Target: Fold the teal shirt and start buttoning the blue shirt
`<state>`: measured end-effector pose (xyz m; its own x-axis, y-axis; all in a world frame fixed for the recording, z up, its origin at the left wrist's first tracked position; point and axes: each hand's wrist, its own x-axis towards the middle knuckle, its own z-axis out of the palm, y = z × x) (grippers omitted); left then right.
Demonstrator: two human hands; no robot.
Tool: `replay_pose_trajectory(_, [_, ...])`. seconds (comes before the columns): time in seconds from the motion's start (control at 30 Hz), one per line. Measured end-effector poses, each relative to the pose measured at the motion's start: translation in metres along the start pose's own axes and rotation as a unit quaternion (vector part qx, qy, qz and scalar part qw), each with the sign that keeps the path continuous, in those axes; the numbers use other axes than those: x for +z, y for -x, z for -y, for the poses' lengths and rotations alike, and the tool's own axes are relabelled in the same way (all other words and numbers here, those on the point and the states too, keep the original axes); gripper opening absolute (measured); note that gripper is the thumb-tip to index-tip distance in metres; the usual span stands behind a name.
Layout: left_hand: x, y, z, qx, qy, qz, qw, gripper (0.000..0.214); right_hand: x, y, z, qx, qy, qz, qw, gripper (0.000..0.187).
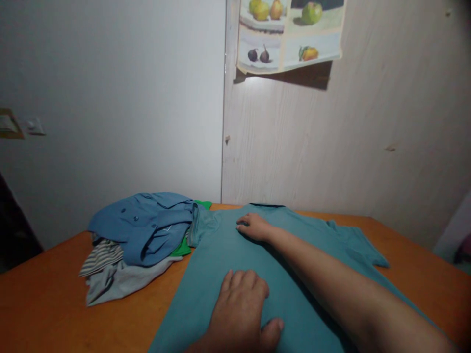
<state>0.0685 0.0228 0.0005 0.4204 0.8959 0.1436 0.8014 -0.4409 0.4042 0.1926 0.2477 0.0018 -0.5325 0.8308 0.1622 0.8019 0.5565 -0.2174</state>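
A teal polo shirt lies spread flat on an orange-brown table, collar toward the wall. My left hand rests palm down on the shirt's lower middle, fingers stretched out flat. My right hand reaches across to the upper part of the shirt near the collar and lies on the cloth, fingers extended to the left. Neither hand holds anything.
A heap of clothes sits on the table to the left: a blue buttoned shirt on top, a green piece, a striped piece and a grey one beneath. A wall and a pale wooden door with a fruit poster stand right behind the table.
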Motion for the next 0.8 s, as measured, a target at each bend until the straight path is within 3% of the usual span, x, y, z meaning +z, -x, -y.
replay_pose_trajectory(0.13, [0.000,-0.001,-0.001,0.000,-0.004,0.001,1.000,0.036,0.007,-0.004,0.020,-0.046,-0.019,0.026,0.998,0.058])
replay_pose_trajectory(0.23, [0.000,0.000,-0.001,0.000,0.007,-0.006,1.000,0.035,0.008,-0.004,0.029,-0.039,-0.040,0.047,0.997,0.064])
replay_pose_trajectory(0.4, [-0.003,-0.001,0.000,0.000,0.018,-0.009,1.000,0.031,-0.002,0.014,0.022,-0.040,-0.071,0.008,0.997,0.061])
replay_pose_trajectory(0.5, [-0.005,0.000,-0.002,0.004,0.015,-0.012,1.000,0.029,-0.010,0.037,0.006,-0.022,-0.041,-0.022,0.999,0.049])
replay_pose_trajectory(0.63, [-0.009,0.000,-0.006,-0.009,0.006,0.005,1.000,0.028,-0.021,0.070,-0.033,0.122,0.044,-0.074,0.989,0.042])
replay_pose_trajectory(0.8, [-0.011,0.000,-0.009,-0.013,-0.002,0.006,1.000,0.027,-0.035,0.095,-0.091,0.211,0.076,-0.058,0.973,0.040])
